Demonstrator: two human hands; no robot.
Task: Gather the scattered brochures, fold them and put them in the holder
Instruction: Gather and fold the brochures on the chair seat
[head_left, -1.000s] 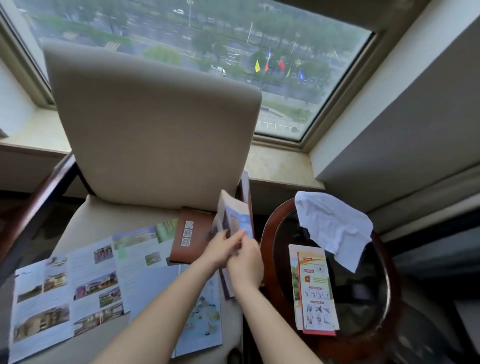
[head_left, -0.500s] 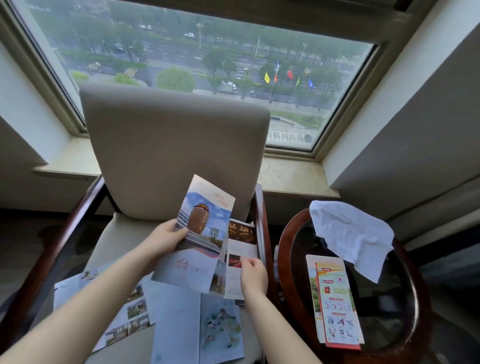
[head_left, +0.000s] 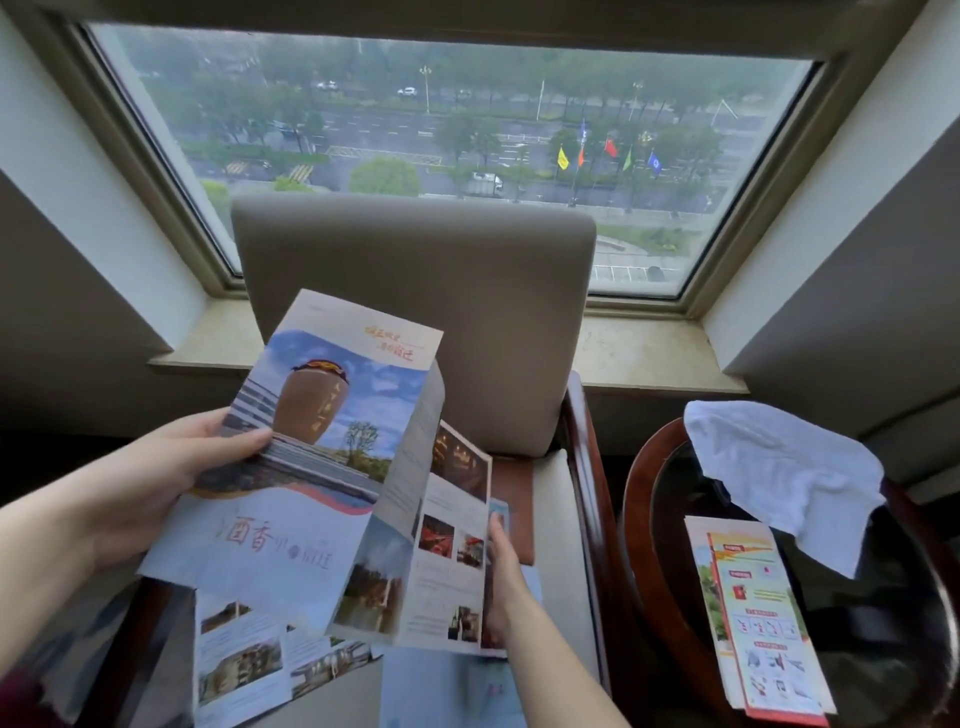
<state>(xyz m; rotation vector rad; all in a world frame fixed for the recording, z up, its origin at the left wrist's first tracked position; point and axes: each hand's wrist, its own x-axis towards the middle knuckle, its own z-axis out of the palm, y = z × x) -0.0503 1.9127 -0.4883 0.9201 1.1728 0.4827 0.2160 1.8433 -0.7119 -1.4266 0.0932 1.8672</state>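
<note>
I hold a large multi-panel brochure (head_left: 332, 452) with a brown jar on its cover, half unfolded, above the beige armchair seat (head_left: 558, 551). My left hand (head_left: 171, 467) grips its left edge with the thumb on the cover. My right hand (head_left: 501, 566) holds its right panels from behind. An unfolded brochure with building photos (head_left: 249, 660) and a pale blue one (head_left: 467, 691) lie on the seat below. A brown holder (head_left: 514, 499) lies flat at the back of the seat, mostly hidden. Two folded brochures, the top one red-edged (head_left: 763, 618), lie on the round side table.
A white towel (head_left: 779, 473) drapes over the far rim of the dark round side table (head_left: 636, 519) to the right of the chair. The chair's wooden armrest (head_left: 584, 493) runs between seat and table. A window sill (head_left: 644, 348) and window lie behind the chair back.
The jar-cover brochure has been lifted off the seat and opened wider, my hands moving apart to its two edges. The view has tilted up toward the window.
</note>
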